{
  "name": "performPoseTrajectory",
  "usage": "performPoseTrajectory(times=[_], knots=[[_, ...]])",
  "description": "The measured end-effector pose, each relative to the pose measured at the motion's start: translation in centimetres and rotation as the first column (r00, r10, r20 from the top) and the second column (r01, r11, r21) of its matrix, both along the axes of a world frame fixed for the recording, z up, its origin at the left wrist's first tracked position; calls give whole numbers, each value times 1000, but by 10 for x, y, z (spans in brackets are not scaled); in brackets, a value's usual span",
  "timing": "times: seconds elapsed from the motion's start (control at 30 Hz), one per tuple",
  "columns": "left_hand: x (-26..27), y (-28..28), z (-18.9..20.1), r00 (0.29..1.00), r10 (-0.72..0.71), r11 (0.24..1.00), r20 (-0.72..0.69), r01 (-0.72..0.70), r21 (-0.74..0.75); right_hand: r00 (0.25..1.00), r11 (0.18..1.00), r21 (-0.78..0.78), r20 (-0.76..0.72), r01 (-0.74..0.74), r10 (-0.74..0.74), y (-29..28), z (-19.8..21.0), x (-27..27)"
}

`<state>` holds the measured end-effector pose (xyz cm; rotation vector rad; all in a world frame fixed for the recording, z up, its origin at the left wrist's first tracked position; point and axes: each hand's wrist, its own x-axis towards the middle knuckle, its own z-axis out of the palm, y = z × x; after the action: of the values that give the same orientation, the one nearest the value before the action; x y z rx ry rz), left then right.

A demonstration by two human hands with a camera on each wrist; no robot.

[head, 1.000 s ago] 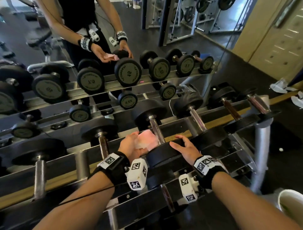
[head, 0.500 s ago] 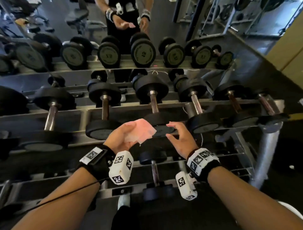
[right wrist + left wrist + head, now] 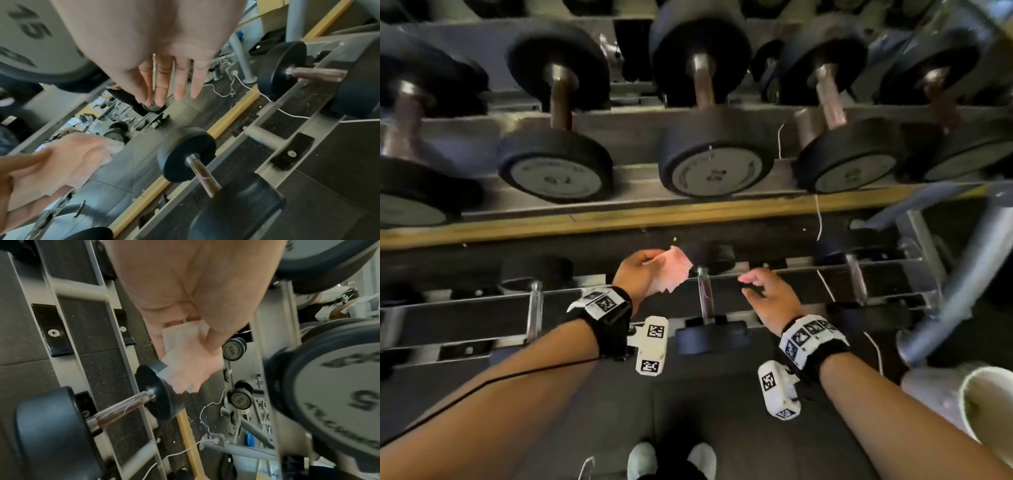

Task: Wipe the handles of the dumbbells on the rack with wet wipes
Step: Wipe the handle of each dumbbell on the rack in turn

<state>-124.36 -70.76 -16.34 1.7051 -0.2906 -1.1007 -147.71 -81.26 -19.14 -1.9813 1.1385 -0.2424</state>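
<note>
The left hand (image 3: 640, 274) pinches the wet wipe (image 3: 673, 272). The right hand (image 3: 770, 298), fingers apart, hovers beside the small dumbbell (image 3: 705, 301), whose handle points front-to-back across the rack (image 3: 887, 305).

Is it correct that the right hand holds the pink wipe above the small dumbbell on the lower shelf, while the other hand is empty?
Not quite: the left hand holds the pink wipe, and the right hand is empty, fingers straight. The head view shows it; the small dumbbell sits on the lower shelf.
</note>
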Motion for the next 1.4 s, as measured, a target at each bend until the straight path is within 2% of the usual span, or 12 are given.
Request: performPoseTrajectory(times=[0.17,0.37,0.5,0.73,0.9,1.03,1.07,1.13,1.23,1.33,1.37,1.4], knots=[[4,-5,-97,988,-126,991,90,129,-29,998,995,88,-29,57,-54,9,-103,-4],[14,-26,-181,931,-221,970,291,242,-37,955,955,252,210,155,-210,16,-191,-13],[12,-35,-221,864,-278,939,419,336,-70,950,951,298,263,86,-169,14,-218,-14],[3,-44,-257,710,-332,892,621,450,-37,924,889,454,313,59,-221,12,-221,-8],[7,-44,-270,551,-467,763,691,647,0,896,882,453,328,129,-300,18,-232,-1],[14,-48,-275,239,-600,538,764,827,164,869,883,453,378,128,-320,20,-238,-1],[15,-47,-276,210,-607,508,767,844,171,861,879,462,392,120,-324,21,-238,-1],[17,-45,-278,221,-639,480,737,863,157,860,882,456,396,119,-321,21,-240,-1],[16,-33,-281,248,-694,494,676,847,198,867,887,436,374,150,-330,22,-239,1],[13,-25,-278,243,-732,452,637,872,186,866,893,409,360,188,-347,24,-238,3],[13,-25,-273,274,-743,441,610,886,139,866,896,398,357,197,-349,25,-238,4],[15,-28,-269,348,-757,454,553,889,62,866,899,388,356,205,-351,25,-238,4]])
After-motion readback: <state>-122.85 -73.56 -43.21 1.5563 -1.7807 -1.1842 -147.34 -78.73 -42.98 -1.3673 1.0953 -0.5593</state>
